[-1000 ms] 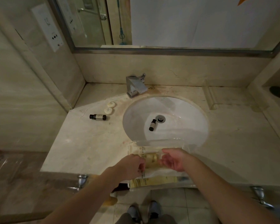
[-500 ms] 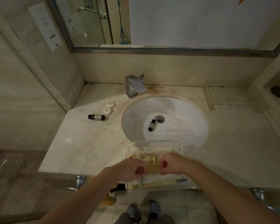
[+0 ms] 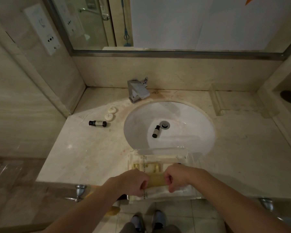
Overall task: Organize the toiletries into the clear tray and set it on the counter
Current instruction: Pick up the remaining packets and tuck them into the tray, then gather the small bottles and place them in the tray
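Both hands work over the clear tray (image 3: 194, 159) at the counter's (image 3: 84, 153) front edge: left hand (image 3: 133, 182) and right hand (image 3: 176, 177) each curl fingers round one end of a yellowish packet (image 3: 157, 180) held between them, w/ other pale sachets in the tray just beyond the knuckles. Well ahead of the hands a small dark bottle (image 3: 155, 131) lies in the sink (image 3: 188, 115) by the drain. Far ahead-left of the left hand lie a 2nd dark bottle (image 3: 97, 123) and two round soaps (image 3: 109, 113), near the tap (image 3: 138, 89)

Print runs down the packets (image 3: 145, 163) in the clear tray (image 3: 194, 158), just beyond the gripping hands. It is too small to read. The dark bottles' labels are likewise illegible.
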`<action>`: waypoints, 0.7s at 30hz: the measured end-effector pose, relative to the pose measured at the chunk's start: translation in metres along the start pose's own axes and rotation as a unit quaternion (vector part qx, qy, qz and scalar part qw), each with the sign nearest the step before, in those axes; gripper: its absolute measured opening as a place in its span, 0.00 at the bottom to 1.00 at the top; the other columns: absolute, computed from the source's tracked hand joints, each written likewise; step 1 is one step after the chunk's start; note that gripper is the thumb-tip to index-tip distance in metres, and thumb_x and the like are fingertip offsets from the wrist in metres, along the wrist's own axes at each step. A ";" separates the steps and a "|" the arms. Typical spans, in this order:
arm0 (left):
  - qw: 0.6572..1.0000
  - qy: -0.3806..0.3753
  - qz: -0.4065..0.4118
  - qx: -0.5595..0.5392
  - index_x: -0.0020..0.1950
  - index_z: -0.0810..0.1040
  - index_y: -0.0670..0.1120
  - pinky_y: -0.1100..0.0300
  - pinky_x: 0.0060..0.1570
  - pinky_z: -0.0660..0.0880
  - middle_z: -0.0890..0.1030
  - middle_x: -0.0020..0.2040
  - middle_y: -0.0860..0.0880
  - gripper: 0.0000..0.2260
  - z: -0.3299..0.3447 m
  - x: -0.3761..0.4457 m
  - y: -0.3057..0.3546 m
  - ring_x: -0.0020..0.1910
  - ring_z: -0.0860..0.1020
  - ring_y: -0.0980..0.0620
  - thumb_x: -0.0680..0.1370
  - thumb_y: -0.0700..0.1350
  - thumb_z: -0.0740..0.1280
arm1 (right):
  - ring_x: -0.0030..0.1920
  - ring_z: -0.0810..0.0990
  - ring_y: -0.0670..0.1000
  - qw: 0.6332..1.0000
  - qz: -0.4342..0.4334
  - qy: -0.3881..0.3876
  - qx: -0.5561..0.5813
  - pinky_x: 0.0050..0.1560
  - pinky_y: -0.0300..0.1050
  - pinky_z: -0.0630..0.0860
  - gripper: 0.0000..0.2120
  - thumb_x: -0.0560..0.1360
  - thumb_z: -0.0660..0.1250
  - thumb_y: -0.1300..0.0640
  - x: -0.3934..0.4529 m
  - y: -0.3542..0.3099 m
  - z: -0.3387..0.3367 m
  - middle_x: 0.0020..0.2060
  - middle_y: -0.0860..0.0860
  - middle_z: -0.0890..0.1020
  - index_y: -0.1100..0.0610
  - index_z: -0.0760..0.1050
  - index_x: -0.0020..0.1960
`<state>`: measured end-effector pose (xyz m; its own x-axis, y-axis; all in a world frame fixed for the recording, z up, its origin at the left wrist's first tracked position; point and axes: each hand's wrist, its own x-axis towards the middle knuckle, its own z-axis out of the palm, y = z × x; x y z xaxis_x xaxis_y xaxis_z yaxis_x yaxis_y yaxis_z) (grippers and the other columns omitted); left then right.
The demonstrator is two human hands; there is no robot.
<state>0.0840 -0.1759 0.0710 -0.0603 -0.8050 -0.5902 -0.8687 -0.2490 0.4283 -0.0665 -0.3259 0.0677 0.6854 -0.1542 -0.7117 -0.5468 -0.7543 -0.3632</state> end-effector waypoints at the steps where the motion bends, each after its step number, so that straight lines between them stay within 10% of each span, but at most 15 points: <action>1: 1.000 -0.007 -0.007 0.007 0.46 0.76 0.46 0.54 0.43 0.73 0.75 0.42 0.51 0.07 0.000 0.001 0.001 0.42 0.73 0.51 0.70 0.41 0.70 | 0.43 0.77 0.50 1.000 -0.004 -0.002 -0.009 0.44 0.46 0.76 0.09 0.66 0.75 0.53 0.001 -0.001 0.001 0.41 0.48 0.79 0.48 0.74 0.38; 6: 0.999 -0.005 -0.033 -0.029 0.43 0.73 0.50 0.61 0.35 0.67 0.74 0.40 0.54 0.13 -0.008 0.005 -0.001 0.41 0.71 0.53 0.66 0.48 0.75 | 0.45 0.81 0.53 1.000 -0.012 0.015 0.021 0.45 0.50 0.79 0.10 0.64 0.75 0.48 0.005 0.000 -0.008 0.42 0.48 0.80 0.48 0.74 0.38; 11: 0.959 0.187 -0.097 -0.192 0.41 0.76 0.50 0.65 0.38 0.72 0.80 0.39 0.53 0.04 -0.040 0.012 -0.020 0.39 0.77 0.55 0.72 0.46 0.70 | 0.31 0.79 0.46 0.960 -0.008 0.144 0.240 0.32 0.40 0.75 0.05 0.72 0.70 0.54 0.013 0.004 -0.041 0.34 0.47 0.80 0.53 0.76 0.40; 16: 0.865 0.307 -0.182 -0.352 0.38 0.77 0.49 0.58 0.37 0.76 0.79 0.35 0.49 0.05 -0.070 0.018 -0.050 0.34 0.77 0.51 0.73 0.41 0.69 | 0.27 0.76 0.49 0.884 0.041 0.259 0.387 0.25 0.38 0.70 0.03 0.73 0.66 0.58 0.037 0.011 -0.073 0.33 0.52 0.80 0.55 0.74 0.41; 21: 0.677 0.392 -0.284 -0.554 0.43 0.76 0.40 0.57 0.33 0.74 0.78 0.35 0.43 0.02 -0.083 0.022 -0.079 0.30 0.75 0.48 0.74 0.35 0.65 | 0.28 0.76 0.51 0.827 0.088 0.290 0.474 0.28 0.42 0.71 0.01 0.73 0.65 0.61 0.068 0.026 -0.090 0.33 0.55 0.80 0.59 0.75 0.43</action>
<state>0.1920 -0.2182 0.0809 0.7860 -0.3392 -0.5169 0.2872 -0.5400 0.7911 0.0089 -0.4132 0.0637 0.5199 -0.6963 -0.4948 -0.6048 0.1090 -0.7889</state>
